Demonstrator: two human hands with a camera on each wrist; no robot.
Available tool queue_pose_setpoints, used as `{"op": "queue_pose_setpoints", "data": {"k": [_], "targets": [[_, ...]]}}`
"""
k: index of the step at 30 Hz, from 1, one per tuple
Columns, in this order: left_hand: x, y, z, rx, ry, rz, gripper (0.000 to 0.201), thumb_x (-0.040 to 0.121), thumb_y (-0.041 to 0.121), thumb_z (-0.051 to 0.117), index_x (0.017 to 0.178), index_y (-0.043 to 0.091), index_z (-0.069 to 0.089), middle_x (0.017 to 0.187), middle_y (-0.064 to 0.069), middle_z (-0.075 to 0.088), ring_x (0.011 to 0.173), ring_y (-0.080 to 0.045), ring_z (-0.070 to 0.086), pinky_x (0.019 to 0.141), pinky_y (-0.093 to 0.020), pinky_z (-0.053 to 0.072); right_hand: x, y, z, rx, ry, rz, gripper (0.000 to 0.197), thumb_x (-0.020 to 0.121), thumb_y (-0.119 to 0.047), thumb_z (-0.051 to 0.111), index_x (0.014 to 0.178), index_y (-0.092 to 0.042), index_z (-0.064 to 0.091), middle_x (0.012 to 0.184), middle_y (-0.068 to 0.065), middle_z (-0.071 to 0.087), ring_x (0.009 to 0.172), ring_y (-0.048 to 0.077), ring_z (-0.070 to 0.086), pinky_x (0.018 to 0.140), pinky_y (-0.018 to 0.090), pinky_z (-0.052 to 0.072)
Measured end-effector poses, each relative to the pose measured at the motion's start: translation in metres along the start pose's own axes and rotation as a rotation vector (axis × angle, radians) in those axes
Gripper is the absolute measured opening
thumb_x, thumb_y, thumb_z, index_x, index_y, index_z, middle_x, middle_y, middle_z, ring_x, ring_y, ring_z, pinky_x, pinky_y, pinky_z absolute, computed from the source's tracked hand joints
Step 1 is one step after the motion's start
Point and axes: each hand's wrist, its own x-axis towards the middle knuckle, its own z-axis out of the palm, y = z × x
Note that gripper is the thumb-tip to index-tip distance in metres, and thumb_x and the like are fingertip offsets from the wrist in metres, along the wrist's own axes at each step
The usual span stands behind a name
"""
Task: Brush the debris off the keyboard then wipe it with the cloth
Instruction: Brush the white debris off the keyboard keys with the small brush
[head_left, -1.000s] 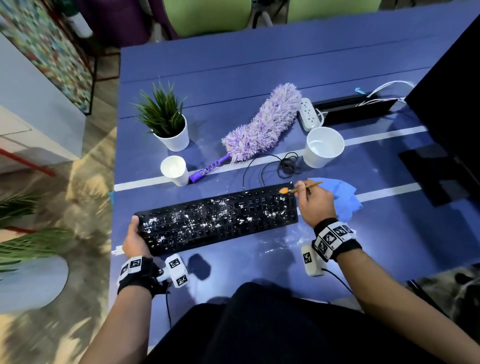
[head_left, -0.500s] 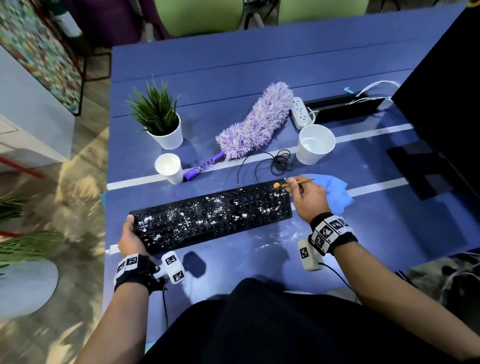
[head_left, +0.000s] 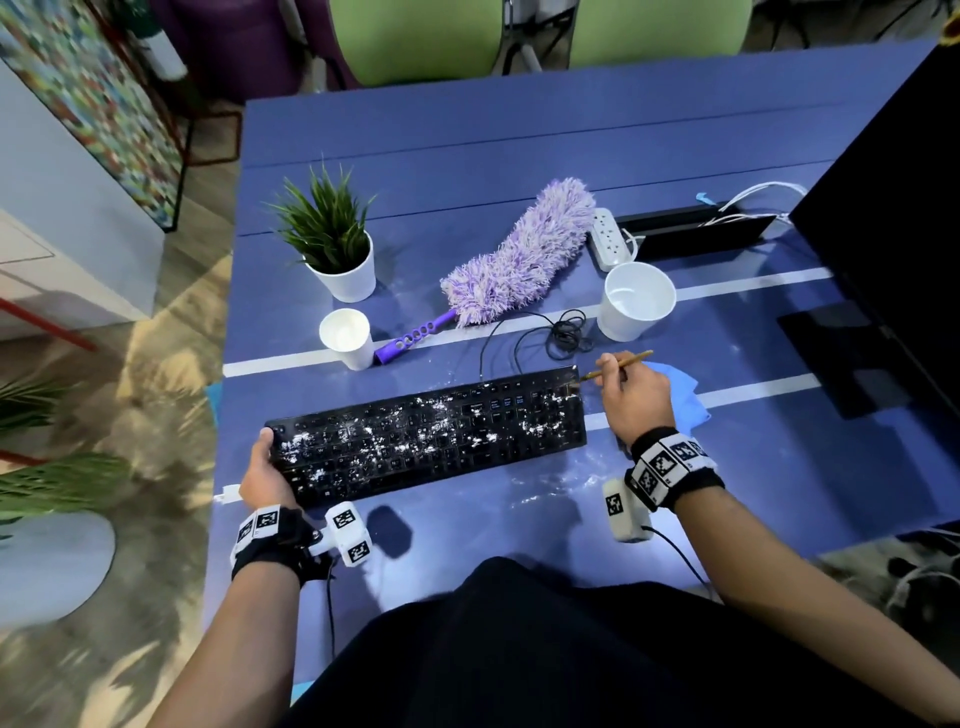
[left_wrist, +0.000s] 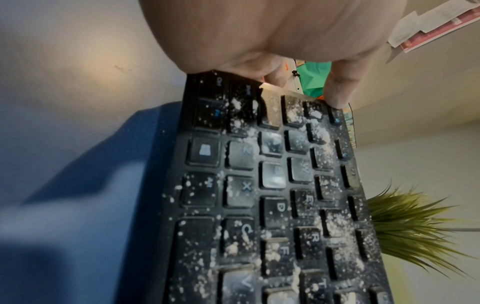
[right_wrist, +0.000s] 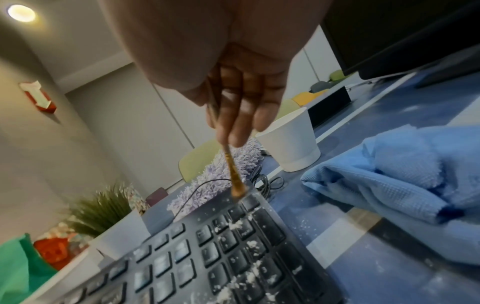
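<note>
A black keyboard (head_left: 431, 436) (left_wrist: 272, 205) (right_wrist: 207, 257) speckled with white powdery debris lies on the blue table (head_left: 467, 156). My left hand (head_left: 265, 475) (left_wrist: 285, 51) grips its left end, thumb on the top edge. My right hand (head_left: 631, 397) (right_wrist: 233, 107) pinches a thin brown brush (head_left: 618, 365) (right_wrist: 232, 170), whose tip touches the keyboard's far right corner. A blue cloth (head_left: 685, 395) (right_wrist: 389, 164) lies crumpled just right of that hand, partly hidden behind it in the head view.
Behind the keyboard are a purple duster (head_left: 519, 260), a small paper cup (head_left: 347, 338), a larger white cup (head_left: 636, 301), a potted plant (head_left: 332, 244), a power strip (head_left: 608, 236) and the coiled keyboard cable (head_left: 561, 332). A dark monitor (head_left: 893, 234) stands at right. White powder dusts the table by the keyboard.
My right hand has brought the brush tip down from just above the keyboard's far right corner onto it. The left hand keeps its grip on the left end.
</note>
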Motion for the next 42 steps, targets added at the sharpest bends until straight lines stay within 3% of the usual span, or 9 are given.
{"op": "queue_pose_setpoints", "data": {"k": [2, 7, 12, 16, 29, 34, 37, 40, 42], "targets": [[0.001, -0.001, -0.001, 0.009, 0.001, -0.005, 0.061, 0.046, 0.05, 0.087, 0.09, 0.01, 0.075, 0.096, -0.007, 0.076, 0.082, -0.028, 0.072, 0.086, -0.053, 0.058, 0.0, 0.0, -0.002, 0.055, -0.047, -0.009, 0.032, 0.102, -0.036, 0.041, 0.093, -0.016, 0.064, 0.077, 0.001, 0.071, 0.08, 0.022, 0.068, 0.081, 0.03, 0.05], [0.007, -0.003, -0.006, 0.026, 0.007, -0.025, 0.072, 0.041, 0.054, 0.09, 0.097, 0.01, 0.076, 0.098, -0.008, 0.076, 0.091, -0.032, 0.073, 0.085, -0.057, 0.057, 0.006, 0.011, -0.004, -0.041, 0.024, 0.043, 0.042, 0.1, -0.039, 0.038, 0.093, -0.01, 0.066, 0.081, 0.012, 0.072, 0.088, 0.035, 0.066, 0.082, 0.04, 0.051], [0.0, -0.001, -0.003, 0.02, -0.009, -0.032, 0.076, 0.045, 0.055, 0.087, 0.106, 0.011, 0.074, 0.105, -0.009, 0.075, 0.089, -0.032, 0.073, 0.081, -0.057, 0.058, 0.003, -0.002, -0.01, 0.111, 0.007, -0.039, 0.028, 0.102, -0.033, 0.042, 0.098, -0.016, 0.065, 0.085, 0.007, 0.074, 0.081, 0.012, 0.07, 0.084, 0.036, 0.054], [-0.006, 0.001, 0.001, 0.007, -0.027, -0.011, 0.069, 0.049, 0.052, 0.085, 0.104, 0.012, 0.074, 0.098, -0.007, 0.075, 0.084, -0.031, 0.072, 0.08, -0.056, 0.058, 0.005, 0.002, -0.006, -0.097, -0.001, 0.039, 0.037, 0.101, -0.036, 0.04, 0.093, -0.009, 0.064, 0.085, 0.016, 0.071, 0.089, 0.038, 0.064, 0.076, 0.041, 0.05], [0.004, 0.001, -0.003, 0.015, -0.054, 0.021, 0.068, 0.051, 0.053, 0.083, 0.103, 0.01, 0.074, 0.108, -0.01, 0.073, 0.096, -0.032, 0.071, 0.091, -0.05, 0.056, 0.0, 0.009, -0.002, -0.046, -0.044, 0.052, 0.041, 0.1, -0.037, 0.039, 0.092, -0.009, 0.067, 0.084, 0.014, 0.072, 0.091, 0.036, 0.065, 0.083, 0.043, 0.052], [-0.002, 0.001, -0.001, 0.015, -0.065, 0.014, 0.07, 0.053, 0.052, 0.08, 0.108, 0.01, 0.072, 0.104, -0.009, 0.072, 0.082, -0.027, 0.068, 0.078, -0.039, 0.058, -0.014, 0.005, -0.002, 0.037, 0.036, -0.048, 0.04, 0.098, -0.042, 0.035, 0.094, -0.017, 0.065, 0.078, 0.008, 0.071, 0.081, 0.031, 0.067, 0.078, 0.041, 0.053], [0.003, 0.0, -0.002, 0.009, -0.054, 0.023, 0.073, 0.052, 0.053, 0.081, 0.11, 0.009, 0.072, 0.105, -0.009, 0.073, 0.087, -0.028, 0.069, 0.082, -0.041, 0.058, -0.021, 0.006, 0.004, -0.007, -0.018, -0.099, 0.039, 0.098, -0.042, 0.037, 0.094, -0.016, 0.066, 0.079, 0.008, 0.072, 0.081, 0.03, 0.068, 0.076, 0.04, 0.054], [0.003, 0.0, -0.003, -0.01, -0.06, 0.02, 0.076, 0.052, 0.052, 0.082, 0.114, 0.008, 0.072, 0.106, -0.009, 0.072, 0.087, -0.028, 0.069, 0.087, -0.047, 0.058, -0.019, 0.013, 0.003, -0.065, 0.042, -0.033, 0.034, 0.101, -0.031, 0.042, 0.095, -0.009, 0.067, 0.085, 0.013, 0.071, 0.085, 0.035, 0.066, 0.076, 0.038, 0.052], [0.0, 0.001, -0.003, -0.007, -0.056, 0.014, 0.071, 0.054, 0.05, 0.081, 0.111, 0.009, 0.072, 0.101, -0.008, 0.071, 0.081, -0.026, 0.068, 0.076, -0.042, 0.06, -0.017, 0.015, 0.001, -0.032, 0.046, -0.006, 0.033, 0.101, -0.031, 0.043, 0.095, -0.01, 0.067, 0.084, 0.013, 0.072, 0.085, 0.035, 0.066, 0.078, 0.039, 0.052]]}}
